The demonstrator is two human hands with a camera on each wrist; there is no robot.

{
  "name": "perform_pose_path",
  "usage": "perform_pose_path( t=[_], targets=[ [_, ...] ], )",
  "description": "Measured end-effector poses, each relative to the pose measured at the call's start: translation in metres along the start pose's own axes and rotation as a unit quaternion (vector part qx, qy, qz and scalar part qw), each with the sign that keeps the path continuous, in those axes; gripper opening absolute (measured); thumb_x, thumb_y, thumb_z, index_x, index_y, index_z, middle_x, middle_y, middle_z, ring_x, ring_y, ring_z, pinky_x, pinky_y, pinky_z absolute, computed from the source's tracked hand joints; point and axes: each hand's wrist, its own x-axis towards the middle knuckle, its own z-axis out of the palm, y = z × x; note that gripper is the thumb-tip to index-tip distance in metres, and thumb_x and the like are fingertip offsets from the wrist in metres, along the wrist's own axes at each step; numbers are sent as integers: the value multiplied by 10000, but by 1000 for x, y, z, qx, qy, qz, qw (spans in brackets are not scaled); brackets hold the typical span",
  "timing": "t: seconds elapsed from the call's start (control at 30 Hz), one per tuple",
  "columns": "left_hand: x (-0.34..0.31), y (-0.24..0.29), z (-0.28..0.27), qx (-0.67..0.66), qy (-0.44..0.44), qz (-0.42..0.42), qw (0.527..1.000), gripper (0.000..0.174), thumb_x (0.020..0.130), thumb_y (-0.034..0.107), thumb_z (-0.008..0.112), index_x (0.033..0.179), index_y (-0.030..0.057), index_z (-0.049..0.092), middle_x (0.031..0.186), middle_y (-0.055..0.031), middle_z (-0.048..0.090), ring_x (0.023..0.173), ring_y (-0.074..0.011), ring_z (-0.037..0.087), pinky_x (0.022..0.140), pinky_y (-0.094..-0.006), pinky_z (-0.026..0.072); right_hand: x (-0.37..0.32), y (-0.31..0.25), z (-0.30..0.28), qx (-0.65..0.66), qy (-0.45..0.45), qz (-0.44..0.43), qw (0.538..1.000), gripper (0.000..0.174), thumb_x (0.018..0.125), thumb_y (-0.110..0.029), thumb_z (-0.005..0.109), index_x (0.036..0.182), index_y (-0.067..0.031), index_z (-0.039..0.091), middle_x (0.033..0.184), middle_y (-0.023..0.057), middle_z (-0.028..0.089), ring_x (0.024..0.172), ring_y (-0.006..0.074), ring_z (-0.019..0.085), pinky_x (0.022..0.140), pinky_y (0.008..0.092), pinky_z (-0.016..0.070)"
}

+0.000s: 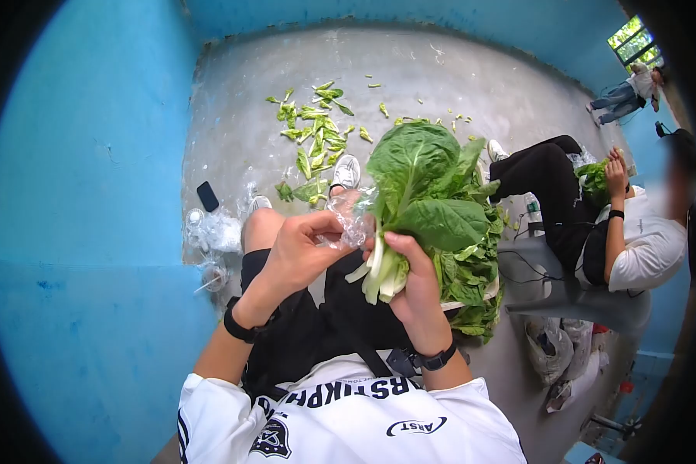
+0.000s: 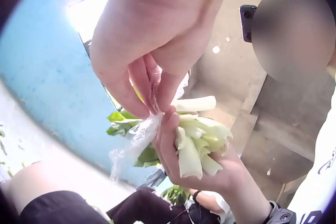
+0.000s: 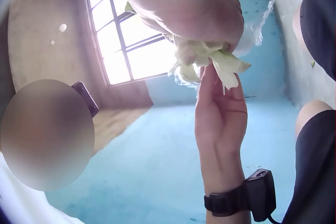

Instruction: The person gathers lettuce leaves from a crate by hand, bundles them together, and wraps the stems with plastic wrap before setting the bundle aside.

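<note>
My right hand (image 1: pixel 419 284) grips a bunch of leafy greens (image 1: pixel 421 170) around its pale stems, with the broad green leaves pointing away from my body. Clear plastic film (image 1: pixel 356 220) lies against the left side of the bunch. Thumb and fingers of my left hand (image 1: pixel 301 246) pinch this film. In the left wrist view, the film (image 2: pixel 137 134) runs down from those fingertips beside the cut stem ends (image 2: pixel 198 142). The right wrist view has the left hand (image 3: pixel 221 111) just below the stems. Part of the film is hidden behind the hands and leaves.
A heap of greens (image 1: pixel 465 282) sits by my right side. Loose leaves (image 1: pixel 317 135) are strewn over the floor ahead. A phone (image 1: pixel 207 196) and crumpled clear plastic (image 1: pixel 218 232) lie at left. Another person (image 1: pixel 646 251) sits at right, near plastic bags (image 1: pixel 553 348).
</note>
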Motion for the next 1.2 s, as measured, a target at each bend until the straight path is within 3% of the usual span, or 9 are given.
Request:
perform_pose_path(
  t=[0.17,0.37,0.57,0.67,0.73,0.87,0.97,1.07,1.2],
  targets=[
    [3,-11,-4,-130,50,32,990,115,771,30,779,864,6,716,735,-40,718,642,-45,648,541,-192,480,11,-8,-12,50,-31,1,998,241,876,-193,654,1017,4,651,900,92,689,811,181,670,772,299,542],
    [4,-33,-1,-191,55,15,980,174,834,26,738,993,-12,678,847,-58,728,763,-75,670,658,-196,514,10,-16,-15,31,-12,0,999,278,872,-198,660,1035,26,645,912,109,681,834,189,667,813,305,536],
    [8,-16,-13,-97,66,-5,993,166,851,19,718,997,-45,672,869,-75,717,799,-99,678,725,-215,541,14,-21,-26,46,-19,42,998,294,878,-202,650,1044,41,641,927,127,681,818,190,667,808,300,539],
    [9,-16,-27,67,-40,-53,996,142,856,29,717,961,-58,679,882,-76,708,807,-102,671,735,-223,548,15,-23,-31,40,-25,55,997,294,882,-197,642,1052,43,638,924,127,681,811,188,665,798,296,540],
    [9,-24,-29,-147,-123,-40,981,145,876,71,716,959,-44,681,865,-75,707,782,-117,678,712,-218,554,15,-22,-36,38,-23,54,998,301,882,-195,641,1066,44,633,921,123,681,811,187,664,792,294,540],
    [7,-27,-27,-249,-58,-74,964,159,880,70,711,986,-45,683,894,-75,707,796,-110,678,714,-222,562,5,-16,-31,27,-6,17,999,330,882,-188,642,1108,51,618,912,112,682,814,186,661,773,289,540],
    [6,-19,-8,-226,71,-47,970,139,849,27,717,963,-51,702,879,-82,713,802,-136,696,717,-252,572,-27,-3,-13,-40,36,-24,998,357,885,-169,613,1165,51,590,896,124,665,843,212,660,766,332,551],
    [-6,9,5,-108,20,-35,993,148,871,-1,682,1006,-61,686,896,-93,683,853,-153,691,714,-248,569,-43,3,11,-50,9,-63,997,383,893,-143,596,1227,42,560,1077,133,644,957,211,649,836,348,547],
    [-11,-4,14,-176,-48,81,980,193,884,-7,652,1068,-66,664,1001,-95,648,901,-138,673,772,-244,558,-23,3,5,-10,-19,-71,997,405,898,-159,589,1257,24,552,1108,127,642,972,201,648,873,349,542]
  ],
)
